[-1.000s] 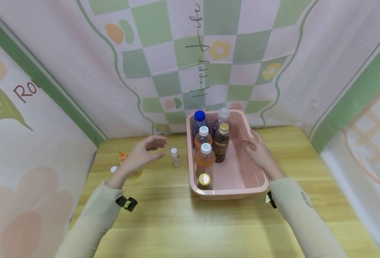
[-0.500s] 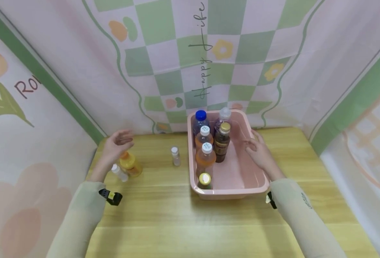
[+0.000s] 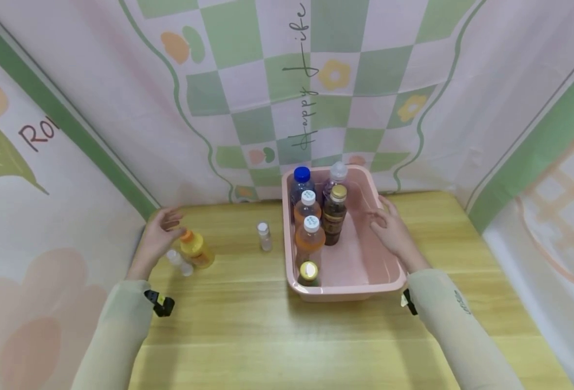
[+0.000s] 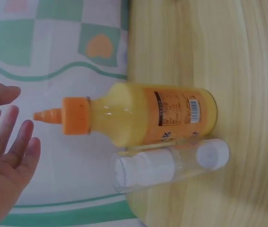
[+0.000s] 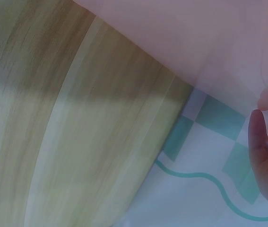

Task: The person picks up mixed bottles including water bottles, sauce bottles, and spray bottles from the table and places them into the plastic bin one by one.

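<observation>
My left hand (image 3: 155,235) is at the table's left side, its fingers apart and holding nothing. Just beyond it in the left wrist view stands a yellow squeeze bottle (image 4: 129,113) with an orange nozzle cap. A small clear bottle (image 4: 167,165) with a white top stands beside the squeeze bottle. My right hand (image 3: 391,233) holds the right rim of a pink plastic basin (image 3: 350,271), its fingers on both sides of the wall. Several drink bottles stand in the basin, among them a brown one (image 3: 334,219) and an orange one (image 3: 310,244).
Another small clear bottle (image 3: 264,236) with a white cap stands on the wooden table (image 3: 248,336), left of the basin. A printed cloth (image 3: 248,92) hangs behind the table's back edge, and more cloth hangs at both sides.
My left hand has moved left, from near the lone small bottle to the yellow squeeze bottle, and is slightly lower now. The right hand and the basin have stayed in place.
</observation>
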`<act>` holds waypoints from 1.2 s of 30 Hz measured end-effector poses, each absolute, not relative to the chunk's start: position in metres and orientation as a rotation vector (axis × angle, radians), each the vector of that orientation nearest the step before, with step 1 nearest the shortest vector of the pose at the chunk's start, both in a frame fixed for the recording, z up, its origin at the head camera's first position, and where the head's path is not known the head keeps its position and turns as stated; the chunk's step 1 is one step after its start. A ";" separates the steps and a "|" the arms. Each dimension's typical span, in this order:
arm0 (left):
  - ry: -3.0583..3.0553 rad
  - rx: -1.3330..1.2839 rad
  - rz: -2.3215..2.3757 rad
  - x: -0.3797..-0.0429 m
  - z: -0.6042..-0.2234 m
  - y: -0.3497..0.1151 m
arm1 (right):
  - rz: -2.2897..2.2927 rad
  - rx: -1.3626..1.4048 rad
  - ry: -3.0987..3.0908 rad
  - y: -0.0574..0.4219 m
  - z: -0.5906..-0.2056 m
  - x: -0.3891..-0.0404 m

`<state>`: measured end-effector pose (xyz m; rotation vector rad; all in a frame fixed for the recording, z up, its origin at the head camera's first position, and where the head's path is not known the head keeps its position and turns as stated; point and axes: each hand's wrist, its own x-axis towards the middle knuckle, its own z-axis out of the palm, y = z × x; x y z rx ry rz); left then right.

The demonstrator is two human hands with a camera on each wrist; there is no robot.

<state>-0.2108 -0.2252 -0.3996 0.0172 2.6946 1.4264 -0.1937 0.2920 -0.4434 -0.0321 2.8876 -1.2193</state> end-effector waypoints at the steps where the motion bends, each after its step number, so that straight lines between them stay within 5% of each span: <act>1: 2.690 0.012 1.423 -0.211 -0.401 -0.226 | -1.219 -0.033 2.889 0.292 -0.443 -0.194; 36: 2.566 -0.156 1.412 -0.217 -0.445 -0.227 | -1.244 -0.036 2.890 0.291 -0.445 -0.194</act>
